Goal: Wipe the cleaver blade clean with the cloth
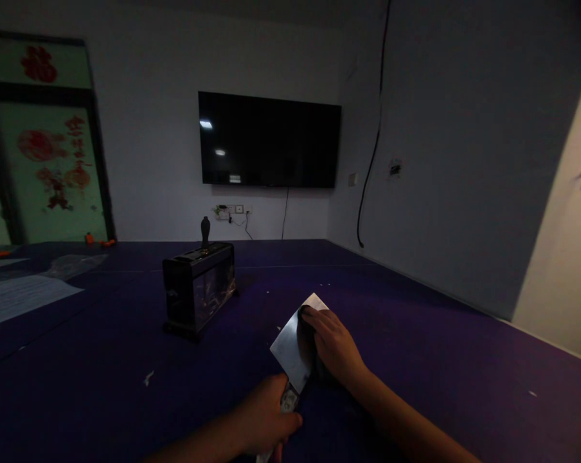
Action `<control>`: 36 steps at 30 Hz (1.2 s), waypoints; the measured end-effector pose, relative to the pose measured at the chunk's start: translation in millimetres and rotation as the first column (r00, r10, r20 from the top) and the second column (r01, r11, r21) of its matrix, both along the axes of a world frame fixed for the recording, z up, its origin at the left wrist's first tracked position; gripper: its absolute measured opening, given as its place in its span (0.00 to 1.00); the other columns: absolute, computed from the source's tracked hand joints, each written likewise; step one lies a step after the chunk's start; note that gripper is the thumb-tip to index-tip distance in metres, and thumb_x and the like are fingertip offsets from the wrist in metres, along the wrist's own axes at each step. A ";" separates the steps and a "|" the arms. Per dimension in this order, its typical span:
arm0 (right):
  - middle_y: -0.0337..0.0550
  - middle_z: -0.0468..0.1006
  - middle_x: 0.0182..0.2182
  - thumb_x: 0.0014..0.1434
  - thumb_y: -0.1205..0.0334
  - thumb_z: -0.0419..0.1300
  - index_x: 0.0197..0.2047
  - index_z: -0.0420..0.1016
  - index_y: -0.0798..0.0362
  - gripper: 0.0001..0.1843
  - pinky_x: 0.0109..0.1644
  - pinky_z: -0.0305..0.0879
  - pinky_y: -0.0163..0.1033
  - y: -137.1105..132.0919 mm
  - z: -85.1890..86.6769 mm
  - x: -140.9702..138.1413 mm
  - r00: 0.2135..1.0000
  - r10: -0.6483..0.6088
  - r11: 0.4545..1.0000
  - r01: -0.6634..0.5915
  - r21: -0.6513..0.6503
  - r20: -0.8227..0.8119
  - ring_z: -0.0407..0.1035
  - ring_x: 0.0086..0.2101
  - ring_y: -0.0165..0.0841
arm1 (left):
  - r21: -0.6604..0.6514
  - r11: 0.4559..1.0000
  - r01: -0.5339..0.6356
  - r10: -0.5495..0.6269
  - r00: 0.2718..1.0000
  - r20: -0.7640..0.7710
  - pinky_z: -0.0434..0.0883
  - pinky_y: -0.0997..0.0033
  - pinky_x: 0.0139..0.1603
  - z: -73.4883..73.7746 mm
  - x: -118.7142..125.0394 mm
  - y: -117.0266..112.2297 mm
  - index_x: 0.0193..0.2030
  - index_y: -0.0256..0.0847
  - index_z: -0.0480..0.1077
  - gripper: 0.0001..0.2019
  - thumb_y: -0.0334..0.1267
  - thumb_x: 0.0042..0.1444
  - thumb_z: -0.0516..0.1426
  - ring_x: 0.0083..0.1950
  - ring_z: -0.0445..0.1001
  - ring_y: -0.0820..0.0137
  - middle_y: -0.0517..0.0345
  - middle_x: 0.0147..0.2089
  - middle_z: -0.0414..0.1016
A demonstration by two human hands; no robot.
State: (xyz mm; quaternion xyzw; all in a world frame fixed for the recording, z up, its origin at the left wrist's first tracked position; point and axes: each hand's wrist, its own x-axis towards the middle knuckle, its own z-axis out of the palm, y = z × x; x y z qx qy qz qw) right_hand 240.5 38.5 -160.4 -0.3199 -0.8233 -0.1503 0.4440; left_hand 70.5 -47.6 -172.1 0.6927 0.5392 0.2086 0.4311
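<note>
My left hand (266, 415) is closed round the patterned handle (289, 400) of a cleaver, low in the middle of the view. The cleaver's broad, shiny blade (288, 347) points up and away from me, tilted over the table. My right hand (336, 344) lies over the right side of the blade with its fingers bent together. Something dark, perhaps a cloth, shows at its fingertips; shadow hides its shape. Left of the blade stands a black knife block (213, 283) with see-through sides, and one dark handle (205, 231) rises from its top.
The purple-blue table (406, 334) carries small white scraps (148, 378). At the left lie a paper sheet (25, 296) and clear plastic wrap (73, 265); orange items (89, 238) sit behind. A wall borders the right side. A television (271, 141) hangs on the back wall.
</note>
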 end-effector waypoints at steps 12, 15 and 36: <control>0.46 0.72 0.45 0.52 0.77 0.44 0.45 0.69 0.55 0.21 0.47 0.66 0.44 5.3 3.4 8.3 0.998 -0.048 0.999 0.047 0.014 0.044 0.65 0.42 0.36 | -0.040 0.997 0.066 -0.063 0.995 0.073 0.59 0.80 0.17 -7.4 -1.3 1.1 0.39 0.37 0.59 0.11 0.30 0.46 0.52 0.16 0.63 0.77 0.66 0.20 0.63; 0.46 0.72 0.45 0.53 0.77 0.44 0.45 0.69 0.55 0.21 0.47 0.65 0.45 8.7 4.2 11.9 0.996 -0.082 0.997 0.082 -0.008 0.022 0.65 0.43 0.36 | 0.008 0.998 0.065 -0.065 0.996 0.062 0.59 0.81 0.18 -7.6 -2.6 1.3 0.37 0.37 0.59 0.10 0.30 0.45 0.53 0.17 0.63 0.78 0.65 0.22 0.64; 0.47 0.72 0.45 0.50 0.77 0.44 0.46 0.69 0.55 0.23 0.47 0.65 0.46 9.9 -0.3 13.1 0.996 -0.090 0.996 0.090 -0.005 -0.020 0.64 0.44 0.37 | 0.033 0.999 0.015 -0.015 1.000 0.009 0.58 0.81 0.18 -4.3 -1.1 -0.2 0.35 0.37 0.61 0.10 0.30 0.42 0.53 0.22 0.65 0.76 0.62 0.26 0.66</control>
